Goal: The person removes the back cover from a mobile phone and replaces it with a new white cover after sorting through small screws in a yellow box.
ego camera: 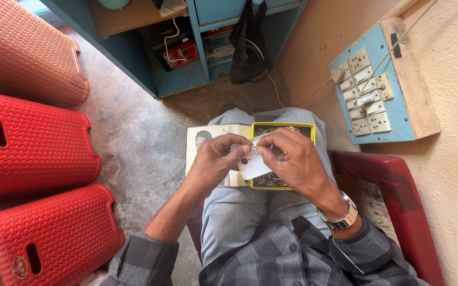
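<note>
A small white plastic part point(252, 165) sits between both my hands above my lap. My left hand point(213, 159) grips its left edge with curled fingers. My right hand point(290, 159), with a metal watch on the wrist, pinches its upper right side. Under the hands a yellow-rimmed open box point(308, 127) rests on my knees, filled with several small metal pieces point(269, 181). The box's opened lid point(208, 135) lies flat to the left.
Three red plastic stools point(27, 143) lie stacked on the left over the concrete floor point(139, 137). A blue shelf unit point(186, 69) stands ahead. A blue switchboard point(377, 90) hangs on the right wall. I sit on a red chair point(398, 196).
</note>
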